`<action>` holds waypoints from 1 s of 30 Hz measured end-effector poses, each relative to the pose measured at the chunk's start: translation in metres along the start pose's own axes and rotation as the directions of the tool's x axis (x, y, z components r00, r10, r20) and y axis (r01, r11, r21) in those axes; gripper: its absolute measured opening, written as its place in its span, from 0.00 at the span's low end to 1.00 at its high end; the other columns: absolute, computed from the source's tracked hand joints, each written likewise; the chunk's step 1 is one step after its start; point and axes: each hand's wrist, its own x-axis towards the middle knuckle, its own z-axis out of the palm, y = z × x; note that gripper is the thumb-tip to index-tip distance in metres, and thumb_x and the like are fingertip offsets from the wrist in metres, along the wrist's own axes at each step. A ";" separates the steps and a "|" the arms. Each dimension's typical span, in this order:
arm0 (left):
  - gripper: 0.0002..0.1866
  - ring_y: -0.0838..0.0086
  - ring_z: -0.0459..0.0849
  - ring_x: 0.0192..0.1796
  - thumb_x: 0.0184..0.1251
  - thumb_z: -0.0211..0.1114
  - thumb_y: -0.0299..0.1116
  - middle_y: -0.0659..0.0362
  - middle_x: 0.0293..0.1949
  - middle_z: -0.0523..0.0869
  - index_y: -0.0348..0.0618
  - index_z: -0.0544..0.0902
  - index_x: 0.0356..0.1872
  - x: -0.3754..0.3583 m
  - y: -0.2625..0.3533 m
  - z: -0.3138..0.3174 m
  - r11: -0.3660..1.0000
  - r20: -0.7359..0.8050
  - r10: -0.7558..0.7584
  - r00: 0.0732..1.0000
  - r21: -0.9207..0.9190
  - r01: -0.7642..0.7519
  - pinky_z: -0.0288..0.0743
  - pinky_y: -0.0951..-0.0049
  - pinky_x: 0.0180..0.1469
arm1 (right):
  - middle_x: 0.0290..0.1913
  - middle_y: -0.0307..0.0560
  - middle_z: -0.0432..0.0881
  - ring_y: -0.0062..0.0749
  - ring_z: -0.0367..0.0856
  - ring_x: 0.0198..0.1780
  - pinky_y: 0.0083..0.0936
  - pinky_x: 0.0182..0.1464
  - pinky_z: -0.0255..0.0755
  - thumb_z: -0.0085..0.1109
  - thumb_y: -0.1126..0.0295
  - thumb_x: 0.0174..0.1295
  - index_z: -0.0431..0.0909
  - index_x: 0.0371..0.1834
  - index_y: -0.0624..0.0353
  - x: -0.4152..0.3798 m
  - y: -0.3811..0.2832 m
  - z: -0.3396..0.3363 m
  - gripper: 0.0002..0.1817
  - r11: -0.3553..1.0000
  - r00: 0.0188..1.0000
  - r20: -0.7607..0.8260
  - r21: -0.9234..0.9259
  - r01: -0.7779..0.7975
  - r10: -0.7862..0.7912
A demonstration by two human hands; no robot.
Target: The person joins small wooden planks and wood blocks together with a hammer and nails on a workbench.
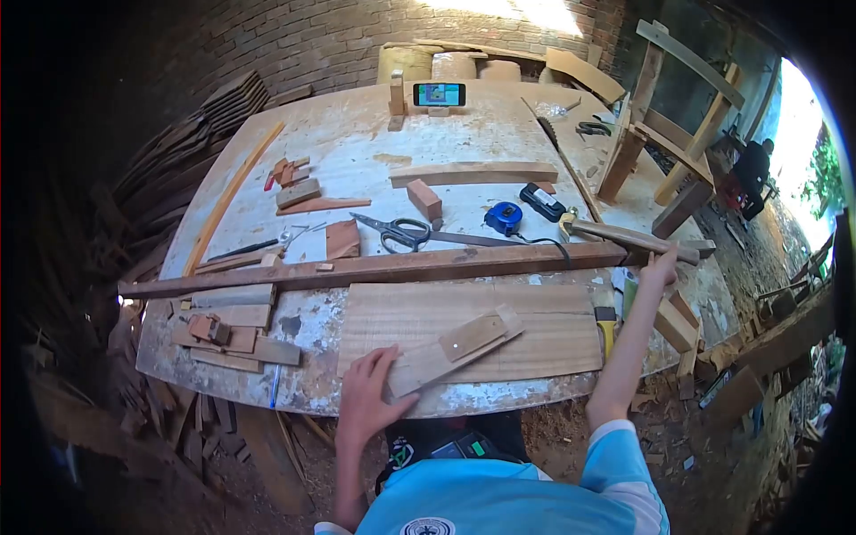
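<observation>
My left hand [366, 392] grips the near end of a short wooden board [415, 367], thumb and fingers at either side of it. On that board lies a smaller wood piece [474, 335] with a bright spot. Both rest at a slant on a wide flat plank [553, 330] near the table's front edge. At the right, my right hand [660, 267] is closed on the wooden handle of a hammer [624, 235]; its fingertips are partly hidden. The hammer's brass-coloured head points left, and its handle lies above a long wooden beam [401, 267].
Scissors [399, 234], a blue tape measure [504, 218] and a black device [542, 201] lie behind the beam. Wood scraps [236, 339] are at left. A phone [440, 94] stands at the back. A wooden chair frame [664, 134] rises at right. A yellow-handled tool [607, 334] sits nearby.
</observation>
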 end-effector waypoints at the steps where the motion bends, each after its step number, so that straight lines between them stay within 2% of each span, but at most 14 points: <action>1: 0.35 0.56 0.71 0.58 0.41 0.74 0.43 0.53 0.55 0.75 0.48 0.75 0.56 -0.003 -0.008 0.005 0.999 -0.014 -0.007 1.000 -0.048 0.006 0.62 0.59 0.61 | 0.43 0.53 0.80 0.42 0.81 0.43 0.33 0.49 0.76 0.68 0.61 0.52 0.74 0.46 0.73 -0.016 -0.013 0.008 0.26 0.991 0.999 -0.042 -0.131 0.007 -0.012; 3: 0.34 0.62 0.74 0.55 0.37 0.77 0.36 0.55 0.51 0.79 0.43 0.76 0.52 -0.004 -0.009 0.008 0.997 -0.072 -0.014 0.997 -0.076 0.008 0.65 0.63 0.59 | 0.45 0.56 0.79 0.43 0.80 0.45 0.33 0.49 0.75 0.69 0.61 0.50 0.72 0.49 0.74 -0.026 -0.015 0.018 0.30 0.952 0.991 0.007 -0.278 0.127 -0.131; 6: 0.33 0.70 0.77 0.52 0.37 0.77 0.30 0.58 0.48 0.80 0.41 0.76 0.51 0.005 -0.015 0.006 0.816 0.020 -0.105 0.994 -0.570 0.097 0.69 0.67 0.57 | 0.41 0.55 0.79 0.41 0.78 0.42 0.34 0.46 0.73 0.65 0.65 0.48 0.73 0.46 0.75 -0.044 -0.003 0.025 0.26 0.897 0.911 0.260 -0.226 0.380 -0.320; 7: 0.31 0.74 0.78 0.50 0.37 0.77 0.26 0.58 0.47 0.79 0.39 0.76 0.49 0.010 -0.013 0.005 0.678 0.015 -0.161 0.987 -0.725 0.122 0.70 0.70 0.56 | 0.40 0.52 0.81 0.35 0.79 0.39 0.31 0.43 0.74 0.63 0.72 0.44 0.77 0.43 0.71 -0.063 0.002 0.032 0.21 0.860 0.834 0.297 -0.068 0.505 -0.466; 9: 0.34 0.70 0.77 0.52 0.36 0.77 0.27 0.56 0.48 0.79 0.39 0.74 0.51 0.036 -0.009 -0.005 0.473 -0.070 -0.052 0.996 -0.880 -0.037 0.69 0.67 0.59 | 0.34 0.42 0.79 0.23 0.77 0.35 0.22 0.40 0.71 0.60 0.72 0.52 0.78 0.30 0.62 -0.100 0.016 0.036 0.06 0.886 0.569 0.740 0.075 0.458 -0.358; 12: 0.42 0.65 0.75 0.58 0.38 0.77 0.36 0.53 0.52 0.76 0.37 0.68 0.58 0.084 0.009 0.001 0.205 -0.238 -0.001 0.971 -0.951 -0.232 0.67 0.64 0.62 | 0.23 0.35 0.73 0.19 0.71 0.27 0.20 0.32 0.63 0.64 0.69 0.53 0.72 0.21 0.58 -0.150 0.040 0.059 0.11 0.839 0.518 0.781 0.014 0.544 -0.349; 13: 0.44 0.64 0.72 0.61 0.42 0.75 0.40 0.54 0.55 0.75 0.38 0.64 0.63 0.100 0.006 0.012 0.162 -0.192 0.019 0.981 -0.968 -0.193 0.65 0.63 0.64 | 0.21 0.34 0.71 0.19 0.69 0.25 0.19 0.31 0.63 0.64 0.74 0.51 0.68 0.19 0.56 -0.161 0.036 0.062 0.12 0.837 0.474 0.798 0.068 0.543 -0.372; 15: 0.40 0.68 0.72 0.60 0.59 0.61 0.51 0.55 0.57 0.72 0.40 0.58 0.68 0.123 0.020 0.032 -0.178 -0.141 -0.016 0.990 -0.974 -0.141 0.68 0.66 0.60 | 0.21 0.35 0.70 0.20 0.69 0.25 0.19 0.31 0.65 0.61 0.77 0.49 0.67 0.20 0.57 -0.163 0.031 0.047 0.10 0.849 0.482 0.756 0.179 0.497 -0.442; 16: 0.34 0.71 0.77 0.51 0.65 0.52 0.58 0.56 0.50 0.77 0.41 0.65 0.63 0.136 0.024 0.040 -0.202 -0.185 -0.099 0.978 -0.958 -0.202 0.73 0.68 0.53 | 0.20 0.36 0.69 0.21 0.70 0.25 0.18 0.31 0.65 0.60 0.79 0.49 0.67 0.21 0.57 -0.169 0.027 0.048 0.10 0.848 0.477 0.735 0.255 0.465 -0.482; 18: 0.33 0.72 0.81 0.41 0.67 0.43 0.63 0.58 0.39 0.81 0.42 0.73 0.53 0.156 0.004 0.058 -0.265 0.048 -0.117 0.992 -0.964 0.016 0.76 0.69 0.45 | 0.22 0.40 0.69 0.24 0.71 0.25 0.19 0.31 0.67 0.56 0.83 0.47 0.67 0.25 0.58 -0.207 0.001 0.028 0.09 0.853 0.489 0.706 0.355 0.382 -0.513; 20: 0.36 0.71 0.82 0.37 0.65 0.39 0.68 0.58 0.35 0.81 0.43 0.75 0.49 0.162 0.000 0.068 -0.246 0.129 -0.112 0.985 -0.964 0.098 0.78 0.69 0.40 | 0.25 0.43 0.70 0.25 0.70 0.25 0.20 0.32 0.67 0.53 0.82 0.48 0.66 0.30 0.59 -0.229 -0.024 0.018 0.09 0.789 0.463 0.641 0.454 0.413 -0.611; 23: 0.38 0.71 0.82 0.33 0.65 0.36 0.70 0.58 0.32 0.81 0.43 0.76 0.47 0.163 -0.005 0.075 -0.237 0.258 -0.117 0.959 -0.945 0.225 0.79 0.70 0.36 | 0.25 0.43 0.68 0.26 0.67 0.24 0.23 0.34 0.67 0.53 0.76 0.51 0.64 0.35 0.57 -0.255 -0.062 0.008 0.10 0.767 0.329 0.694 0.602 0.223 -0.640; 26: 0.38 0.72 0.82 0.33 0.65 0.35 0.70 0.59 0.32 0.81 0.44 0.76 0.46 0.159 -0.001 0.075 -0.250 0.305 -0.110 0.946 -0.930 0.270 0.78 0.70 0.36 | 0.25 0.44 0.68 0.29 0.68 0.25 0.30 0.35 0.68 0.57 0.75 0.51 0.60 0.37 0.56 -0.276 -0.075 -0.011 0.16 0.712 0.070 0.716 0.698 -0.075 -0.695; 30: 0.39 0.71 0.82 0.35 0.65 0.34 0.70 0.59 0.34 0.81 0.44 0.75 0.48 0.158 0.004 0.071 -0.293 0.341 -0.101 0.935 -0.908 0.299 0.79 0.69 0.37 | 0.23 0.41 0.65 0.25 0.65 0.23 0.27 0.32 0.65 0.55 0.65 0.52 0.60 0.36 0.54 -0.325 -0.079 -0.031 0.14 0.743 -0.045 0.742 0.665 -0.070 -0.669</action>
